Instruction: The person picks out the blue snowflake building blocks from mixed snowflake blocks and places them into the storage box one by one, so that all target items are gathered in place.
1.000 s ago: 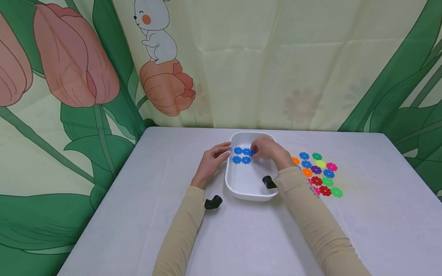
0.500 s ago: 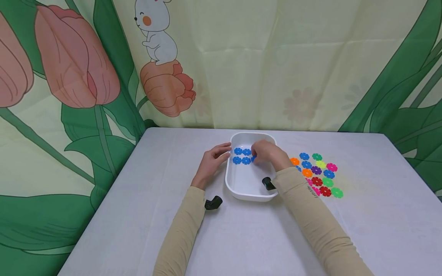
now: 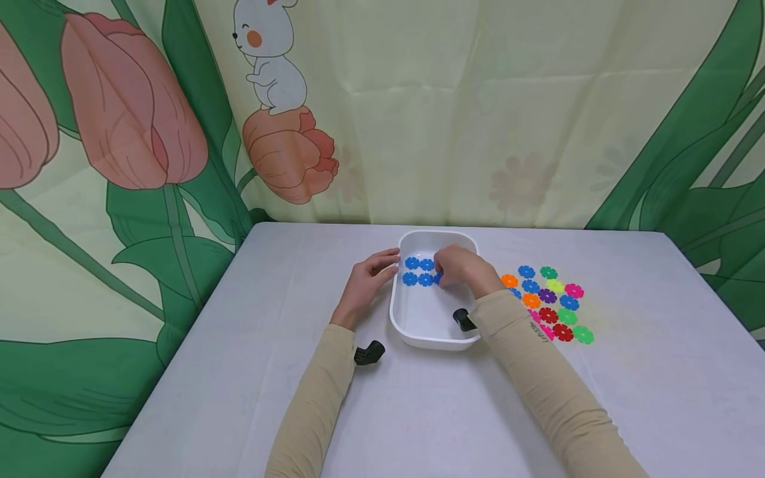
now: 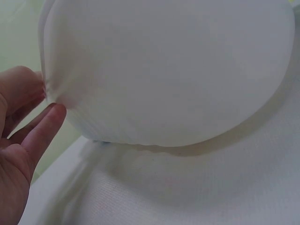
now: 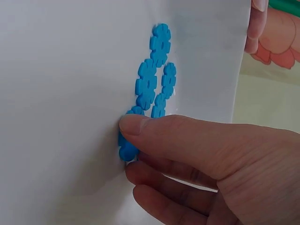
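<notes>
A white plastic tray [image 3: 435, 332] holds several blue flower-shaped snowflake discs [image 3: 425, 279] lying flat in two rows at its far left part. My right hand [image 3: 463, 271] reaches into the tray and pinches a blue snowflake disc [image 5: 126, 147] between thumb and fingers, at the right end of the nearer row. That disc lies against or just above the tray floor; I cannot tell which. My left hand [image 3: 372, 279] touches the outside of the tray's left wall with its fingertips [image 4: 57, 110], fingers loosely extended. My right hand hides part of the farther row.
Right of the tray, a group of loose snowflake discs [image 3: 547, 296] in several colours lies on the white-covered table [image 3: 657, 372]; my right forearm covers some. Black wrist devices [image 3: 369, 353] stick out from both sleeves. A printed curtain [image 3: 448, 133] hangs behind the table.
My right hand has shifted slightly, and the blue disc at its fingertips has come from the farther row's end to the nearer row's end. My left hand stays at the tray's wall.
</notes>
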A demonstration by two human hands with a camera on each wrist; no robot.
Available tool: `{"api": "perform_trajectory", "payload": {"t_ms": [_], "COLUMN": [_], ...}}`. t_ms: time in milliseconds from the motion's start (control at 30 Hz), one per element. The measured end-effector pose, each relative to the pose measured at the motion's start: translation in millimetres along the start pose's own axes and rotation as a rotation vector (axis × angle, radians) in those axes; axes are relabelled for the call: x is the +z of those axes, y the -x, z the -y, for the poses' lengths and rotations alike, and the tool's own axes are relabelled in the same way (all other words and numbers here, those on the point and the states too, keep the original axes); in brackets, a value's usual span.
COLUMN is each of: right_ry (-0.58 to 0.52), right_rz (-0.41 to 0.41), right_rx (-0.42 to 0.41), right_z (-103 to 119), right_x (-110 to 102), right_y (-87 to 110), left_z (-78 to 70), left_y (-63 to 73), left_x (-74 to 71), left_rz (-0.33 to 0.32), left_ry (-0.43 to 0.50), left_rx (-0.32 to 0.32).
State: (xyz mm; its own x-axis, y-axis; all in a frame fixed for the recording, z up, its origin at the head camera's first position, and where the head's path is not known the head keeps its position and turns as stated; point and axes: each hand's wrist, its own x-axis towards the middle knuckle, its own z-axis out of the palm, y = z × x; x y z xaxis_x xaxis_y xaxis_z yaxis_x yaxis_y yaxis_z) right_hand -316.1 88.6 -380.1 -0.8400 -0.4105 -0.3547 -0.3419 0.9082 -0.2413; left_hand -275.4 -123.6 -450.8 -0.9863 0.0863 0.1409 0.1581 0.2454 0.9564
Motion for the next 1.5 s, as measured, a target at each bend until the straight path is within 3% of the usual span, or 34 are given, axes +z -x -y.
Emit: {"api": "perform_trajectory", "payload": {"t_ms": [500, 1233, 1500], "right_ry": [0.004, -0.093, -0.111], "right_rz": [0.002, -0.006, -0.090], "right_rx": [-0.026, 0.039, -0.053], "right_z": [-5.5, -2.1, -7.9], "right_x": [1.1, -3.2, -13.3], "right_y": [-5.1, 0.8, 6.5], "left_z": [1.6, 0.9, 2.7], "left_y": [-2.1, -2.4, -2.3], "left_x": [1.7, 1.5, 0.9], "left_rz": [0.000, 0.002, 0.004], "left_ry": [0.025, 0.019, 0.016], "left_rx": [0.000, 0.008, 0.007]}}
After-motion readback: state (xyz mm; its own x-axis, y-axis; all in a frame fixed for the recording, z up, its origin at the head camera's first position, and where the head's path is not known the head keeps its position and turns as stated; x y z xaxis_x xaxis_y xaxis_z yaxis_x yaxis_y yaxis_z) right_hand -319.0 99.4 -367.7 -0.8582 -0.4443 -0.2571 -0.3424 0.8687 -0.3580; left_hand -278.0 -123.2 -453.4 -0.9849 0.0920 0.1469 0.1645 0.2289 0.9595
